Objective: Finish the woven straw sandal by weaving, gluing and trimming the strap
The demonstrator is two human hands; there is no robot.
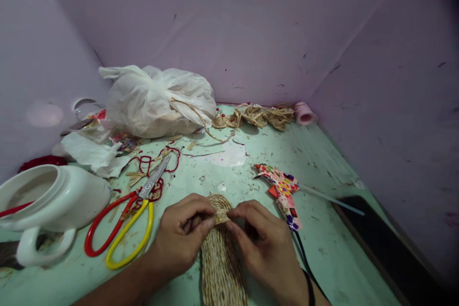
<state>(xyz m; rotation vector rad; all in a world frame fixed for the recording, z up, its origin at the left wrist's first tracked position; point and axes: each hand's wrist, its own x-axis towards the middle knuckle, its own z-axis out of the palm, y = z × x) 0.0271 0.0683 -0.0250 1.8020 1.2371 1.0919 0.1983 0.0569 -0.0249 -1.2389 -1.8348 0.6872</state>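
Note:
A long, rounded piece of coiled straw-coloured cord (223, 267) lies flat on the table in front of me. Across its upper part sits a small straw-coloured strip (222, 216). My left hand (181, 229) pinches the strip's left end between thumb and forefinger. At the other end, my right hand (263, 241) grips it with thumb and fingertips. Whether the strip is fixed to the coiled piece I cannot tell. A flower-patterned glue gun (283, 189) with a glue stick in its back lies right of my hands. Scissors (148, 191) with red and yellow handles rest on the left.
A white mug (86, 196) lies tipped at the left. Behind are a white plastic bag (158, 103), crumpled paper (93, 150), braided fibre pieces (258, 117) and a pink roll (304, 114). A dark phone-like slab (380, 244) lies right. Scraps and red yarn litter the table.

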